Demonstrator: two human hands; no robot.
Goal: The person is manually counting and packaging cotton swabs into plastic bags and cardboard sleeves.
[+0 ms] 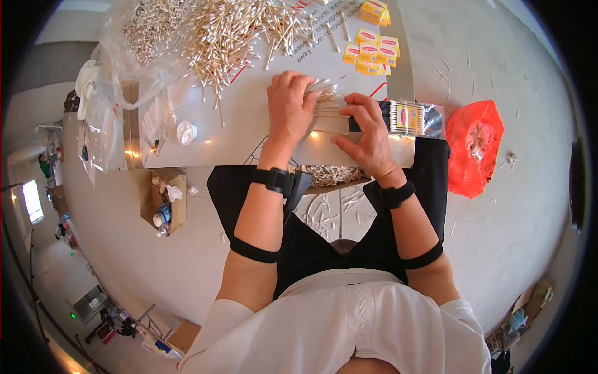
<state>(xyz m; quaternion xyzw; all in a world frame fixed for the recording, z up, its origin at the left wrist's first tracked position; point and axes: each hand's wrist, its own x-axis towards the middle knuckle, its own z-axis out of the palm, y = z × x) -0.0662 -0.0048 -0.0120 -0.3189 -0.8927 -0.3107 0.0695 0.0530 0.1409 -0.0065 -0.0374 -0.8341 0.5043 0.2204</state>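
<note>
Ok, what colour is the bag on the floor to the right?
Bright orange-red bag, best seen in the head view.

The left hand [289, 106] covers most of the small bundle of wooden-stemmed cotton swabs [327, 100]. At twelve o'clock the picture's edge cuts off the large loose heap of swabs [218, 31]. At one o'clock, the small yellow labels [370, 53] are too small to make out.

Both hands [330, 118] grip cotton swab bundle [327, 103] – clear pouch [414, 118] just beside.
</note>
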